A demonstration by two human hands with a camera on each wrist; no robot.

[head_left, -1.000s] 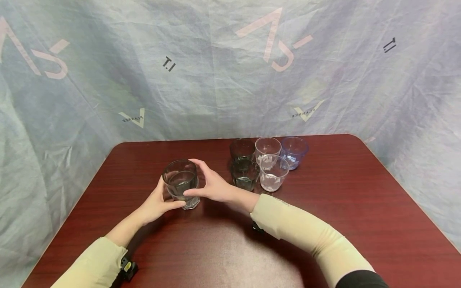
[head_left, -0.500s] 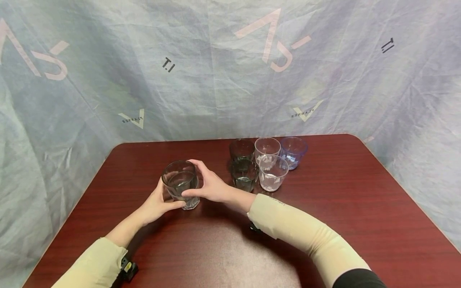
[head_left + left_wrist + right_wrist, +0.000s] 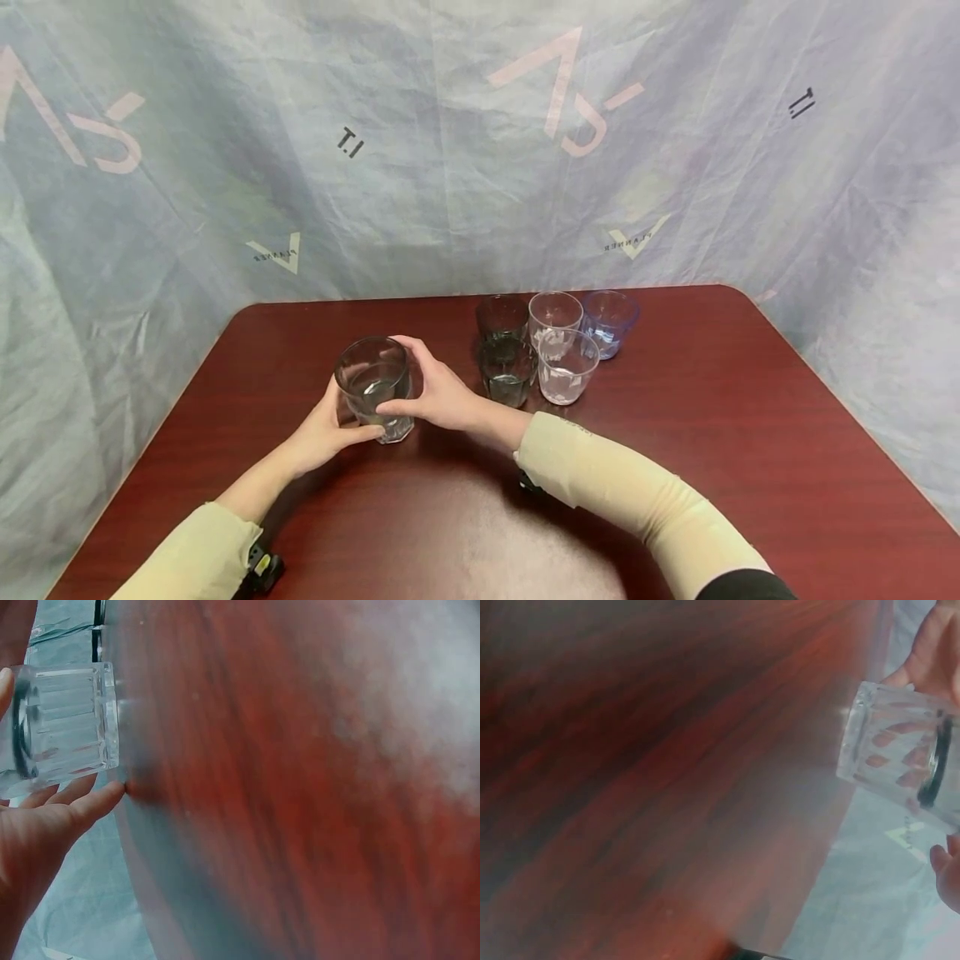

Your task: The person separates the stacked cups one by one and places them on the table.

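A dark grey drinking glass (image 3: 367,367) sits nested inside a clear drinking glass (image 3: 396,430), left of the table's middle. My left hand (image 3: 318,433) holds the clear glass low down, thumb in front and fingers behind its left side. Higher up, my right hand (image 3: 442,392) grips the dark glass from the right, its thumb across the front. In the left wrist view the base of the clear glass (image 3: 71,720) stands at the tabletop, and the dark glass's bottom (image 3: 24,727) shows as a dark ring inside. The right wrist view shows the clear glass (image 3: 889,739) with fingers behind it.
Right of my hands stands a group of glasses: two dark ones (image 3: 508,379), two clear ones (image 3: 564,383) and a blue one (image 3: 611,321). They are on the dark red table (image 3: 465,533). A printed cloth (image 3: 450,167) hangs behind the table's far edge.
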